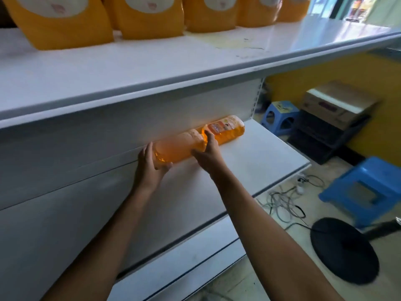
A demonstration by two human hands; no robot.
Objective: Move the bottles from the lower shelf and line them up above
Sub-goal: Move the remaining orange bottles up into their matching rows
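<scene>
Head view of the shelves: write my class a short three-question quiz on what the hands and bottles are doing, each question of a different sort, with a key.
1. True or false: both hands grip the same bottle on the lower shelf.
2. How many orange bottles lie on the lower shelf? A) one B) two C) four
3. Fill in: the upper shelf already holds a row of orange ____.

Key
1. True: the left hand holds its near end, the right hand its far end.
2. B: the held one and a second bottle behind it.
3. Bottles, standing upright.
</scene>
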